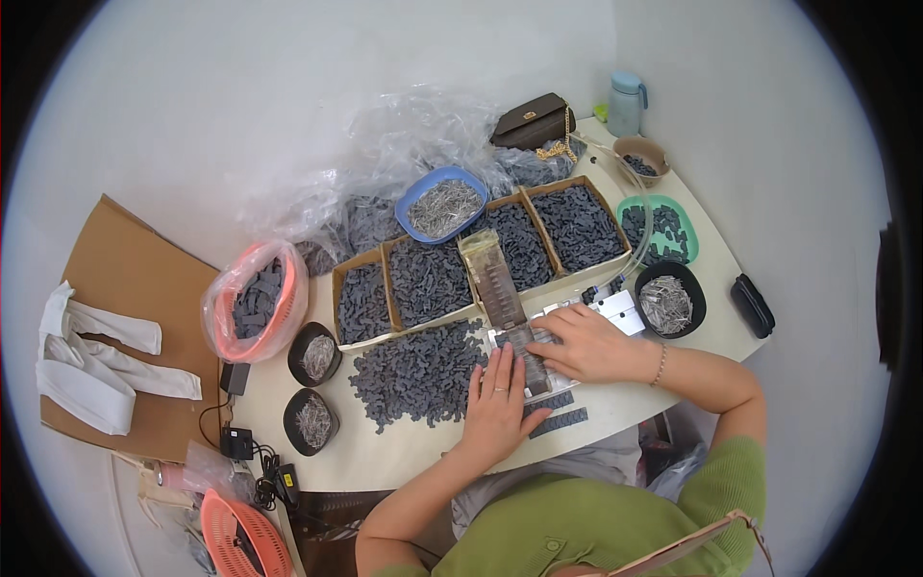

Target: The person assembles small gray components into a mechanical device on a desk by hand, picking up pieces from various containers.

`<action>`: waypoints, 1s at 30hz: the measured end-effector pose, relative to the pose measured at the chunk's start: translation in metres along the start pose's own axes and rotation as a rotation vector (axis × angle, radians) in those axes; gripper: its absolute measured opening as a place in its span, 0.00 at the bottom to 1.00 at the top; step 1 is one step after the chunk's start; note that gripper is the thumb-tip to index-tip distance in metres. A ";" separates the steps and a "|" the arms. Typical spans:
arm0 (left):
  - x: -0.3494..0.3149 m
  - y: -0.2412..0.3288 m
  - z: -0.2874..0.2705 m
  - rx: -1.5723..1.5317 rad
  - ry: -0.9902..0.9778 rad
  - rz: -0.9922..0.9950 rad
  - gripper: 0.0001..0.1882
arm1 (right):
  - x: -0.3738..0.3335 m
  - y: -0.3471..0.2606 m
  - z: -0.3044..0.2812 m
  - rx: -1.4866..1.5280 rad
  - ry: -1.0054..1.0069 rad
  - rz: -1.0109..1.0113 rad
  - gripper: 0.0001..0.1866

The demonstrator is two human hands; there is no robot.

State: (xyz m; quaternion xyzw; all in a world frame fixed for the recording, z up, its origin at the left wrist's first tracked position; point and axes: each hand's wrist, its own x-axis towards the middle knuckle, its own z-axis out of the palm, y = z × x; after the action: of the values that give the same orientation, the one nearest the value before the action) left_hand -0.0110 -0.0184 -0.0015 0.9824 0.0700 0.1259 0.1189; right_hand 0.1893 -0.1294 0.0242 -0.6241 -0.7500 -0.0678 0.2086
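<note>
My left hand (495,404) lies with straight, slightly parted fingers on the near left part of a metal and clear fixture (560,385). My right hand (601,346) reaches in from the right, its fingers apart and bent down onto dark grey pieces in the fixture. Whatever lies under the fingertips is hidden. A clear, ribbed plastic block (495,284) extends from the fixture toward the boxes. Beside my left hand spreads a heap of small dark grey plastic parts (413,375). Strips of grey parts (558,421) lie at the table's near edge.
Cardboard boxes (423,284) of grey parts line the back, a blue tray (442,204) of metal pins on them. Black bowls of pins stand left (312,421) and right (670,300). Also about: a green tray (690,231), pink basket (296,298), black case (752,306), flask (625,106).
</note>
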 end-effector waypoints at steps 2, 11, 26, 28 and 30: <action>0.000 -0.003 0.002 -0.037 0.015 -0.017 0.42 | 0.003 0.004 0.005 0.031 0.017 0.009 0.14; 0.001 -0.007 0.010 -0.204 -0.074 -0.087 0.43 | 0.038 0.008 0.012 0.146 -0.176 0.112 0.07; 0.013 -0.024 -0.004 -0.223 0.121 -0.002 0.22 | 0.117 0.064 -0.005 0.277 0.070 0.232 0.07; 0.027 -0.026 -0.005 -0.240 0.158 -0.006 0.17 | 0.143 0.076 -0.003 0.304 0.324 0.270 0.05; 0.044 -0.025 -0.010 -0.228 0.128 -0.028 0.12 | 0.157 0.087 0.011 0.162 0.591 0.233 0.06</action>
State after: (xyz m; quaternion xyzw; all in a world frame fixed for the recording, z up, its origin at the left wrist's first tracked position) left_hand 0.0260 0.0156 0.0116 0.9514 0.0765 0.1938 0.2267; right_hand 0.2495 0.0356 0.0628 -0.6405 -0.5833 -0.1618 0.4725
